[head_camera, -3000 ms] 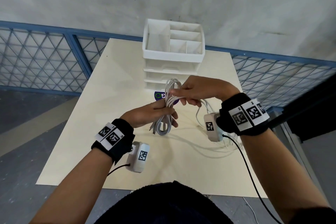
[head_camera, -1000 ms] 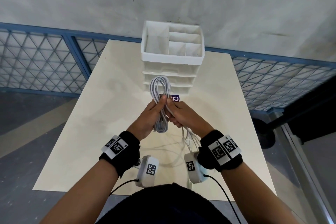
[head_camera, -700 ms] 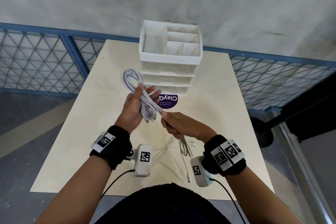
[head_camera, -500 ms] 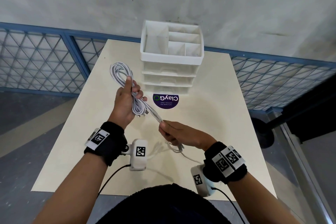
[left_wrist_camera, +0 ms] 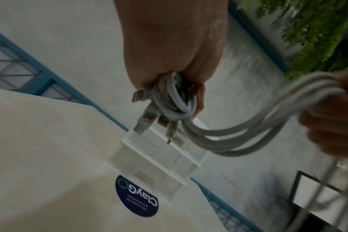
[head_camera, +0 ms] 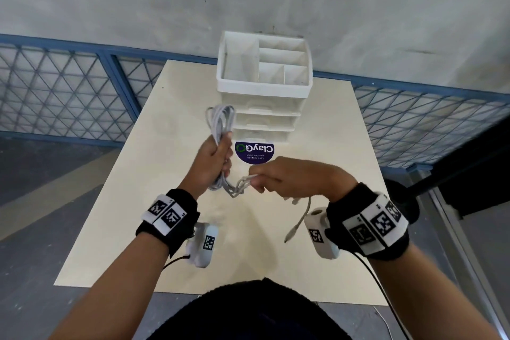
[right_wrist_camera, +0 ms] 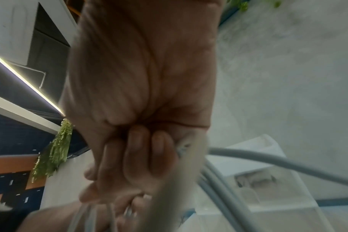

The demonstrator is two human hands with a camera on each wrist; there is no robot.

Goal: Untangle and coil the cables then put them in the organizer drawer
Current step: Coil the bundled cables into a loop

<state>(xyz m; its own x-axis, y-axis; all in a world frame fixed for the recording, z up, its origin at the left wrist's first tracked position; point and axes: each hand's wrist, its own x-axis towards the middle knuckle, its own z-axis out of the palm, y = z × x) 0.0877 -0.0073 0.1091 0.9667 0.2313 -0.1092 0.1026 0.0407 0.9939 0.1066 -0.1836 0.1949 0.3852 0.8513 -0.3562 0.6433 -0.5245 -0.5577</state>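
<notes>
My left hand [head_camera: 214, 163] grips a coiled bundle of white cables [head_camera: 220, 121] upright above the table, its loops sticking up in front of the white organizer [head_camera: 263, 85]. Several strands [head_camera: 238, 186] run from under that fist to my right hand [head_camera: 287, 176], which holds them with curled fingers. One loose cable end [head_camera: 299, 219] with a plug dangles below the right hand. In the left wrist view the plugs [left_wrist_camera: 147, 119] hang under the left hand [left_wrist_camera: 169, 47]; the cables [left_wrist_camera: 228, 141] arc rightward. The right wrist view shows the right hand [right_wrist_camera: 141, 141] closed round blurred cables [right_wrist_camera: 179, 180].
The organizer's drawers [head_camera: 265, 121] are shut, its top tray has several compartments. A round purple sticker [head_camera: 255, 152] lies on the pale table [head_camera: 138, 215] just before it. Blue mesh railing [head_camera: 69, 91] runs behind the table, with floor on both sides.
The left hand brought the coil from the upper left back toward the organizer's front and stood it upright. The right hand rose and moved right, pulling the strands sideways, the plug end now dangling.
</notes>
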